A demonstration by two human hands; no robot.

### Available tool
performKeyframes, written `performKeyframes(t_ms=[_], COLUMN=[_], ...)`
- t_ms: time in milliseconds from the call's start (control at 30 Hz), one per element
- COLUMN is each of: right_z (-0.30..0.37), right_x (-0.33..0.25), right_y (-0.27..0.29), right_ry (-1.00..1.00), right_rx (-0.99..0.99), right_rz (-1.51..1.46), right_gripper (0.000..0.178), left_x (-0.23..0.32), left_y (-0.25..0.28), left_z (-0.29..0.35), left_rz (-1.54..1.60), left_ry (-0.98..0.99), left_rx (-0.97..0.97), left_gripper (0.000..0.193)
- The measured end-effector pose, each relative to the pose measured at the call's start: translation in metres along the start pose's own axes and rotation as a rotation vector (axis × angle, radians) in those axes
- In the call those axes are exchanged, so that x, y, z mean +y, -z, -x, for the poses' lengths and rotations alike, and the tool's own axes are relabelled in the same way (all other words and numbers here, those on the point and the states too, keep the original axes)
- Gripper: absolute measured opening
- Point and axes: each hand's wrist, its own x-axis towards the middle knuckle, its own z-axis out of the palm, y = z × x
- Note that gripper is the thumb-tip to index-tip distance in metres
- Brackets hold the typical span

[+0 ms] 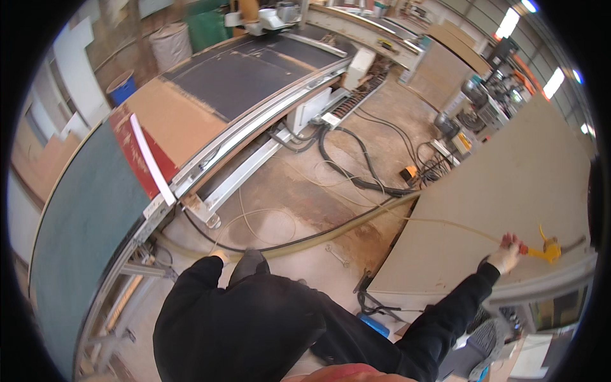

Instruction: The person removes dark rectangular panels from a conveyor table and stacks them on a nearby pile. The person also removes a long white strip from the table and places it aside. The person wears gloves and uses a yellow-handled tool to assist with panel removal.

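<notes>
My right hand [505,256] reaches out to the right over a large beige flat surface [471,191]. Its fingers are closed at the red fitting on the hose end of a yellow air blow gun [548,250]. From there a thin pale hose [439,221] trails left across the beige surface and down to the floor. My left hand [221,256] hangs low beside my dark shoe [249,264]. Most of that hand is covered by the black sleeve, so its fingers do not show.
A long machine bed [235,76] with a metal rail runs across the left and back. A white strip [149,156] lies on its red part. Black cables [356,178] and a thick tan hose [344,227] cross the floor, where a wrench [337,256] lies. A blue bin [121,89] stands behind.
</notes>
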Motion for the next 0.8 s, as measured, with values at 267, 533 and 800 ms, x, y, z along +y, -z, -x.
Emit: performKeyframes(t_ms=[267, 533, 800], right_z=[0.055, 0.379, 0.518], right_x=[-0.085, 0.097, 0.150], right_y=[-0.127, -0.247, -0.268], right_ry=[0.145, -0.030, -0.688], right_rx=[-0.139, -1.710, -2.125], right_rz=[-0.160, 0.355, 0.332], right_gripper=[0.031, 0.066, 0.065], left_x=[0.133, 0.272, 0.190], left_y=[0.055, 0.168, 0.204], left_z=[-0.027, 0.026, 0.033], left_rz=[0.258, 0.231, 1.640], left_ry=[-0.285, -0.846, -0.376], left_rx=[0.100, 0.503, 0.043], left_gripper=[0.058, 0.046, 0.038])
